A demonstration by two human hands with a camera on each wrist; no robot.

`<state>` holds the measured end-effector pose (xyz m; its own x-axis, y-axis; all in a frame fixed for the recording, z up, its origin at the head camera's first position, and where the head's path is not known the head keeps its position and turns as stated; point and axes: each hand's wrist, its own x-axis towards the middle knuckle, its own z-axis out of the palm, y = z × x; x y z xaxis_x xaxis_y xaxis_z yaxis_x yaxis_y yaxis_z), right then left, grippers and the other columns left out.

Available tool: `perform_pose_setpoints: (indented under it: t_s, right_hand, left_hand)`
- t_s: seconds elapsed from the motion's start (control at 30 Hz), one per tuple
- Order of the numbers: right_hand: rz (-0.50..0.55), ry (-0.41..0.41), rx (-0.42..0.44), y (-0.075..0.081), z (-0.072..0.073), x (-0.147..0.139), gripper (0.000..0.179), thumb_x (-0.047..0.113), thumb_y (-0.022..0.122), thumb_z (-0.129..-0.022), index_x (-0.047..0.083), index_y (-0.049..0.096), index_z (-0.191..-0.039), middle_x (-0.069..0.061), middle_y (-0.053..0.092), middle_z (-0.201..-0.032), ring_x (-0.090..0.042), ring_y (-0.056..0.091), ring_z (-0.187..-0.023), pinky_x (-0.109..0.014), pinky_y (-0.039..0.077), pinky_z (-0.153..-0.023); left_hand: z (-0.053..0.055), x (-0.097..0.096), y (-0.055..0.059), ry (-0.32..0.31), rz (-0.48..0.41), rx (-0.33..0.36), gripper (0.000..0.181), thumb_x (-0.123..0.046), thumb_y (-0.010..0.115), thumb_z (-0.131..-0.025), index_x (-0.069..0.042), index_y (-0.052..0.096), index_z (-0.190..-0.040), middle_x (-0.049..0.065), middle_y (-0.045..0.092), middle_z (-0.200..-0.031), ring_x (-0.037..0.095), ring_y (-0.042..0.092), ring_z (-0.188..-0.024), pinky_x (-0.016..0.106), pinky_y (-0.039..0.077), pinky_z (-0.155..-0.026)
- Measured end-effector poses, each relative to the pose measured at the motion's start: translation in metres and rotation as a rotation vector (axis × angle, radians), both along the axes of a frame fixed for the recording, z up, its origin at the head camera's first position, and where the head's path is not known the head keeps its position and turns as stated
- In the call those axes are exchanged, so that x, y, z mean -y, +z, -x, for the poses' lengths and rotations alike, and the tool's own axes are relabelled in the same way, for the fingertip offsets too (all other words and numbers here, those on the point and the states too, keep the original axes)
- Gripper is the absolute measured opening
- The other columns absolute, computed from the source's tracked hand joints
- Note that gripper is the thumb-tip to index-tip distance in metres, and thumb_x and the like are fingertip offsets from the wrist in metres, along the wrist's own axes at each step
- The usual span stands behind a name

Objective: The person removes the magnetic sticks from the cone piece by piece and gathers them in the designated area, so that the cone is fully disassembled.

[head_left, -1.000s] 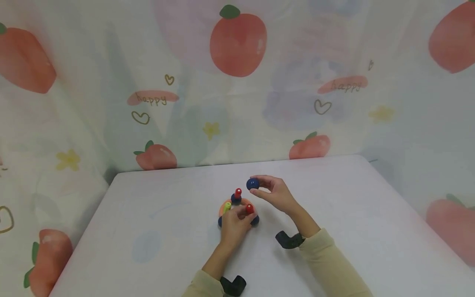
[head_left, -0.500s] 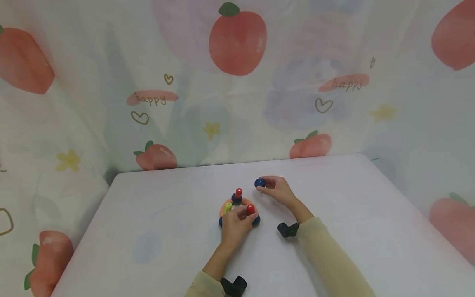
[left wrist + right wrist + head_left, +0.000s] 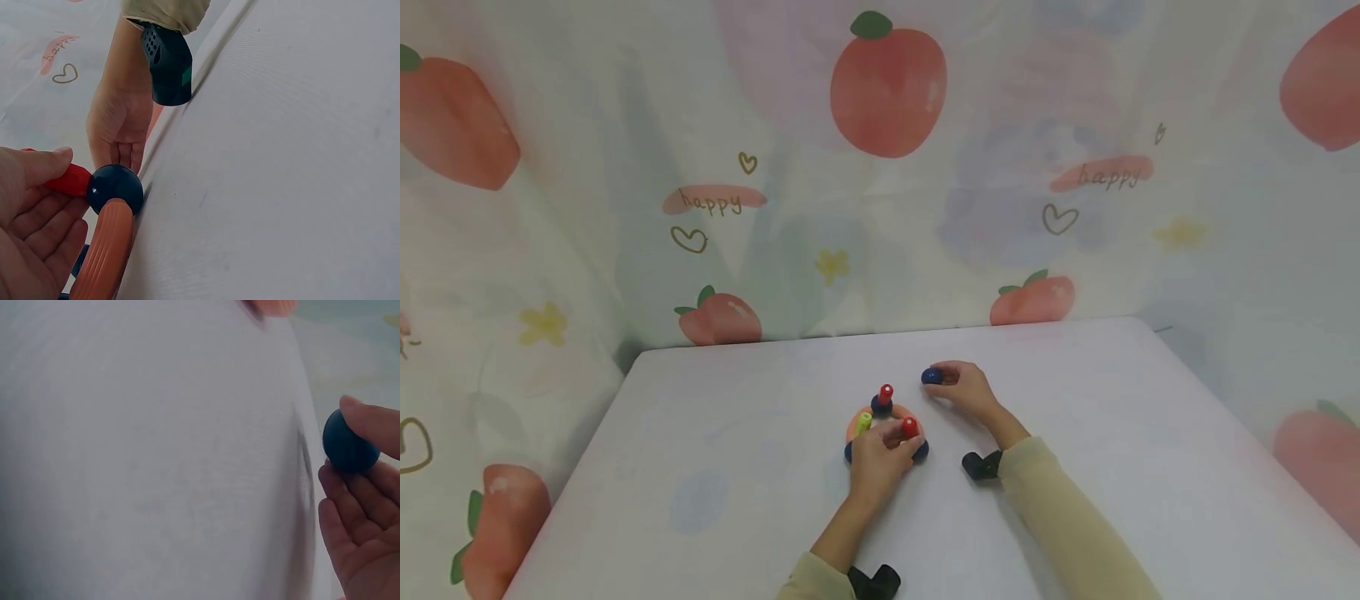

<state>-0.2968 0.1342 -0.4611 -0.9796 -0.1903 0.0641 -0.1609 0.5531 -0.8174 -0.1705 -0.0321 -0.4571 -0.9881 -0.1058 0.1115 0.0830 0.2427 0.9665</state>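
In the head view, my left hand (image 3: 874, 462) pinches a red rod (image 3: 70, 181) between thumb and fingers. That rod stands in a dark blue ball (image 3: 116, 189), which joins an orange curved bar (image 3: 106, 250) of a small ring on the table. A second red rod (image 3: 886, 394) rises from another ball at the ring's far side, and a yellow-green rod (image 3: 864, 422) stands at its left. Part of the ring is hidden behind my left hand. To the right and farther back, my right hand (image 3: 972, 392) holds a loose blue ball (image 3: 347, 445) by thumb and fingertips.
The white table (image 3: 737, 467) spreads around the ring, with its far edge against a fruit-printed cloth backdrop (image 3: 865, 208). Black wrist cameras (image 3: 981, 465) are worn on both forearms.
My right hand has carried the blue ball to the right, away from the ring, and slightly lower. The left hand has stayed at the red rod.
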Motion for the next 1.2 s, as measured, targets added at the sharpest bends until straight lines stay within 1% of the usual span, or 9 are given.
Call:
perform_pose_setpoints:
  t_s: [0.23, 0.43, 0.6, 0.67, 0.8, 0.9, 1.07, 1.2]
  right_hand:
    - [-0.062, -0.025, -0.004, -0.001, 0.0, 0.001, 0.045, 0.018, 0.074, -0.078, -0.002, 0.059, -0.115, -0.018, 0.059, -0.113, -0.028, 0.055, -0.103, -0.042, 0.043, -0.09]
    - [-0.063, -0.007, -0.031, -0.003, 0.003, 0.001, 0.044, 0.018, 0.074, -0.078, -0.002, 0.057, -0.114, -0.019, 0.059, -0.113, -0.03, 0.055, -0.102, -0.043, 0.042, -0.09]
    - [-0.077, 0.0, -0.015, -0.005, 0.006, -0.001, 0.051, 0.019, 0.075, -0.077, 0.001, 0.055, -0.12, -0.019, 0.056, -0.119, -0.032, 0.053, -0.109, -0.044, 0.041, -0.091]
    - [-0.087, 0.006, -0.008, -0.006, 0.006, -0.001, 0.055, 0.02, 0.075, -0.077, 0.002, 0.054, -0.123, -0.019, 0.054, -0.122, -0.032, 0.052, -0.111, -0.043, 0.041, -0.092]
    - [-0.123, 0.018, -0.02, -0.005, 0.003, -0.004, 0.058, 0.022, 0.076, -0.076, 0.003, 0.052, -0.126, -0.017, 0.054, -0.124, -0.032, 0.051, -0.112, -0.043, 0.04, -0.093]
    - [-0.136, 0.021, -0.042, -0.001, -0.002, -0.005, 0.059, 0.022, 0.076, -0.077, 0.003, 0.052, -0.127, -0.017, 0.054, -0.123, -0.033, 0.05, -0.112, -0.045, 0.039, -0.093]
    - [-0.112, 0.038, -0.096, 0.008, -0.009, -0.008, 0.057, 0.02, 0.075, -0.077, 0.001, 0.052, -0.126, -0.018, 0.056, -0.12, -0.033, 0.05, -0.112, -0.045, 0.038, -0.094]
    - [-0.096, 0.041, -0.112, 0.012, -0.014, -0.01, 0.056, 0.018, 0.076, -0.076, 0.0, 0.053, -0.124, -0.017, 0.056, -0.119, -0.032, 0.05, -0.111, -0.044, 0.038, -0.094]
  left_hand:
    - [0.0, -0.001, -0.002, 0.001, -0.006, 0.003, 0.03, -0.017, 0.075, -0.077, -0.007, 0.069, -0.105, -0.002, 0.067, -0.089, 0.009, 0.06, -0.076, 0.02, 0.05, -0.059]
    - [0.002, -0.001, -0.004, 0.004, -0.004, 0.008, 0.03, -0.017, 0.075, -0.077, -0.008, 0.07, -0.104, -0.001, 0.067, -0.093, 0.011, 0.061, -0.08, 0.02, 0.05, -0.06]
    - [0.003, 0.0, -0.005, -0.004, -0.004, 0.01, 0.03, -0.016, 0.076, -0.076, -0.009, 0.069, -0.104, 0.0, 0.067, -0.096, 0.016, 0.062, -0.09, 0.021, 0.051, -0.063]
    - [0.003, 0.0, -0.005, -0.012, 0.014, -0.003, 0.031, -0.015, 0.076, -0.075, -0.008, 0.069, -0.105, 0.001, 0.067, -0.097, 0.017, 0.062, -0.091, 0.023, 0.051, -0.066]
    - [0.002, -0.001, -0.008, -0.031, 0.096, -0.027, 0.034, -0.012, 0.077, -0.073, -0.006, 0.068, -0.105, 0.001, 0.067, -0.098, 0.015, 0.063, -0.091, 0.026, 0.05, -0.074]
    - [0.002, -0.002, -0.009, -0.03, 0.184, -0.038, 0.035, -0.014, 0.078, -0.072, -0.008, 0.068, -0.105, -0.001, 0.067, -0.098, 0.014, 0.062, -0.092, 0.028, 0.049, -0.078]
    - [0.001, -0.002, -0.009, -0.029, 0.324, -0.071, 0.03, -0.017, 0.077, -0.074, -0.01, 0.069, -0.101, -0.003, 0.068, -0.096, 0.013, 0.062, -0.092, 0.03, 0.049, -0.08]
    - [0.0, -0.002, -0.009, -0.033, 0.388, -0.095, 0.029, -0.019, 0.077, -0.074, -0.01, 0.069, -0.1, -0.001, 0.068, -0.096, 0.012, 0.062, -0.093, 0.03, 0.048, -0.082]
